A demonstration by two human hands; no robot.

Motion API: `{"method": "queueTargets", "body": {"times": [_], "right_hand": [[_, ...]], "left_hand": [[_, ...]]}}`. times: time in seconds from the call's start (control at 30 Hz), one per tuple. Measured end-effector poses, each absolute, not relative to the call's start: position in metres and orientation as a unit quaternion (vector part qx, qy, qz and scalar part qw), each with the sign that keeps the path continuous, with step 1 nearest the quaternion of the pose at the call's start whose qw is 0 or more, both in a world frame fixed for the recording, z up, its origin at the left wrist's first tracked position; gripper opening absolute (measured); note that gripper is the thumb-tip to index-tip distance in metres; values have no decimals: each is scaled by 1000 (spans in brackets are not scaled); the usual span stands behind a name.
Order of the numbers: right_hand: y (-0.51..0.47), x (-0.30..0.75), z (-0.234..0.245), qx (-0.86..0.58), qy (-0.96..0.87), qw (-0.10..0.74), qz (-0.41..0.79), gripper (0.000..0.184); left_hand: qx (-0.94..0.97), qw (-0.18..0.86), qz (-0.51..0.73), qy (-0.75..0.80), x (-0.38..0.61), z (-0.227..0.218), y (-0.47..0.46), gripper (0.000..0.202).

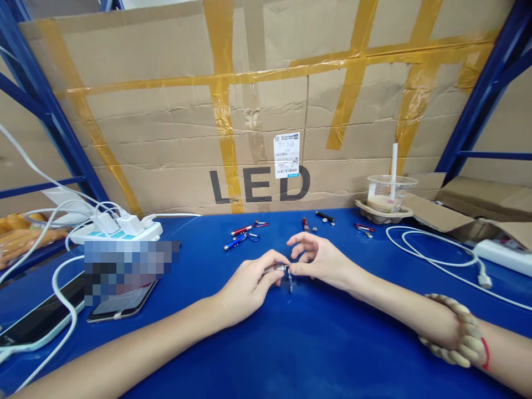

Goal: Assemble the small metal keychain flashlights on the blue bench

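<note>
My left hand [255,282] pinches a small silver keychain flashlight [279,267] between thumb and fingers, low over the blue tabletop. From its right end hangs a little metal clip [291,281]. My right hand [318,259] is just to the right, its thumb at that end of the flashlight and its other fingers curved and spread apart. Whether the thumb presses on it, I cannot tell. Beyond the hands lie a red flashlight [241,231] and a blue flashlight [235,242] with small carabiner clips. Another red flashlight [305,224] and a black tube [325,217] are behind my right hand.
Phones [124,302] and a power strip [155,231] with white cables occupy the left. On the right are a drink cup [390,194] in a pulp holder, a coiled white cable [440,263] and an opened carton [486,205]. A large cardboard sheet [174,138] stands behind.
</note>
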State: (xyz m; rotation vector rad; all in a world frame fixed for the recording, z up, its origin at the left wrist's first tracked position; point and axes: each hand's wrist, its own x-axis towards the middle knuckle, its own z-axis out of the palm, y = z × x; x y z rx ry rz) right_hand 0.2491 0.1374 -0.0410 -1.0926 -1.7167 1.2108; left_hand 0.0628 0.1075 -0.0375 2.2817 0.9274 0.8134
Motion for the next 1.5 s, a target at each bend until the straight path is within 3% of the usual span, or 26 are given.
{"method": "queueTargets", "body": {"times": [0.23, 0.33, 0.53, 0.8, 1.03, 1.17, 1.27, 1.5], "right_hand": [[128, 238, -40, -374, -721, 347, 468, 45], [118, 231, -39, -340, -767, 360, 408, 40], [102, 227, -36, -399, -780, 371, 307, 45], [97, 223, -34, -335, -766, 329, 438, 54], [96, 222, -34, -323, -730, 335, 500, 55], [99, 221, -34, -288, -699, 333, 564, 47], [102, 222, -35, -283, -706, 311, 570, 38], [105, 225, -31, -371, -736, 284, 490, 45]], "left_hand": [[824, 226, 340, 392, 66, -35, 106, 16], [820, 199, 346, 410, 68, -36, 106, 16], [852, 138, 325, 387, 70, -38, 103, 13], [876, 66, 309, 365, 68, -38, 98, 20], [868, 110, 328, 357, 67, -41, 97, 14], [853, 99, 366, 359, 67, -48, 99, 30], [861, 71, 377, 334, 67, -51, 100, 35], [891, 68, 340, 293, 68, -47, 98, 36]]}}
